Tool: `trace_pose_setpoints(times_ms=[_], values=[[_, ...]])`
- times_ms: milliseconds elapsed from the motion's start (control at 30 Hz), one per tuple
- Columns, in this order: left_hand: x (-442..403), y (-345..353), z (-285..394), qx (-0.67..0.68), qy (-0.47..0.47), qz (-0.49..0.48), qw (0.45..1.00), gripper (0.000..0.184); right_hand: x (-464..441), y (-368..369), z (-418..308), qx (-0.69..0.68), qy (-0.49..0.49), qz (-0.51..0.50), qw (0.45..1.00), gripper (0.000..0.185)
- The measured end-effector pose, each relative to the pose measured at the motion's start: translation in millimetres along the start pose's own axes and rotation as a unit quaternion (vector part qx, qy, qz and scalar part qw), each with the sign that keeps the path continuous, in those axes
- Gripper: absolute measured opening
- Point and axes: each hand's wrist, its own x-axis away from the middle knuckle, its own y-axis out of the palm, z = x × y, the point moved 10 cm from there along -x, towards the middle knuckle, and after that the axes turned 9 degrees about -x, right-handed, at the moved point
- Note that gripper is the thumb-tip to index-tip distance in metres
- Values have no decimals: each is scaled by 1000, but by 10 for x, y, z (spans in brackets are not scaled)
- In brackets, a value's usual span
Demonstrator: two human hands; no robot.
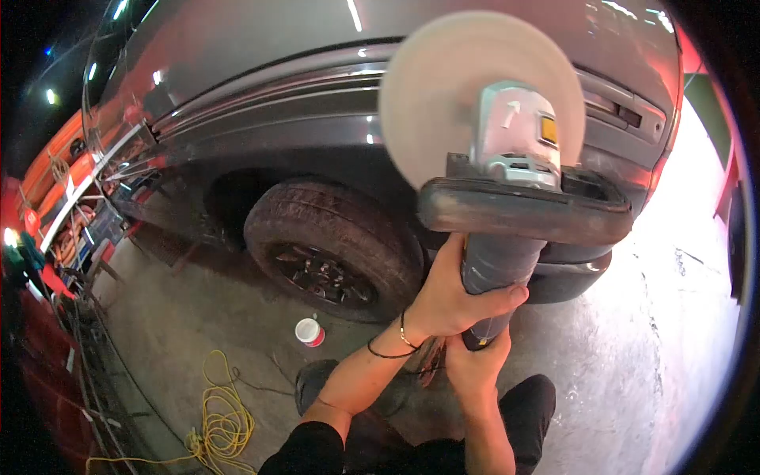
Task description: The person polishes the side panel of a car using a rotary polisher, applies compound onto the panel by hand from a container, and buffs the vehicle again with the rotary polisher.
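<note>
One polisher [514, 131] is facing the vehicle's [277, 63] side near its bumper corner, left hand [463, 299] wrapping its barrel, right hand [478, 366] gripping its lower end.

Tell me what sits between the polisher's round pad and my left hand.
The head view shows the tool's silvery head, then its wide black loop handle, between the round pad and your left hand.

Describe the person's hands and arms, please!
The left hand and right hand wear no gloves. Around the left wrist are thin dark bracelets with a shiny gold-coloured piece. The right wrist looks bare. A black sleeve shows on the left arm.
</note>
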Motion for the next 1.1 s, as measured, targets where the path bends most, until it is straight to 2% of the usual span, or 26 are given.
trace_pose_setpoints(times_ms=[33,100,133,200,267,300,333,400,500,633,700,767,800,867,900,933,1033,1100], values=[[2,-25,17,-4,6,-3,1000,64,-24,32,-32,1,0,-2,1000,67],[33,-196,-58,112,-42,24,993,66,-143,191,-137,48,17,-47,998,67],[27,-282,-65,113,-42,21,992,66,-232,244,-219,49,16,-44,998,67],[17,-607,-75,156,0,67,986,69,-399,565,-463,168,-39,-126,977,63],[20,-966,-237,222,29,104,969,75,-514,878,-597,197,-69,-176,962,57],[18,-1077,-85,239,49,109,964,74,-541,1044,-606,219,-75,-202,952,59],[16,-1196,66,256,69,113,958,72,-544,1190,-653,215,-100,-210,949,57],[53,-1474,24,228,73,128,962,81,-539,1420,-626,247,-129,-240,930,60],[67,-1494,-50,271,70,185,942,81,-552,1363,-645,239,-143,-244,929,61],[35,-938,-43,217,66,183,956,78,-560,828,-588,218,-117,-218,944,62],[33,-459,-81,232,28,96,967,76,-464,432,-553,205,-83,-195,956,63],[61,-63,-107,193,16,77,978,72,-386,7,-438,188,-15,-167,968,64],[73,121,-147,156,0,75,985,69,-317,-156,-384,185,-17,-161,969,64],[39,541,-184,84,-29,22,996,64,-245,-603,-149,99,42,-75,991,66],[-2,765,-145,76,-43,24,996,57,-244,-775,-111,43,57,-52,996,67],[-33,967,-114,69,-53,14,996,54,-249,-943,-104,34,31,-31,998,67],[-239,1463,-159,-24,-3,-14,1000,60,-258,-1398,-91,-59,14,45,997,52],[-348,1908,42,-24,32,-60,997,68,-241,-1649,74,-95,42,95,990,42]])
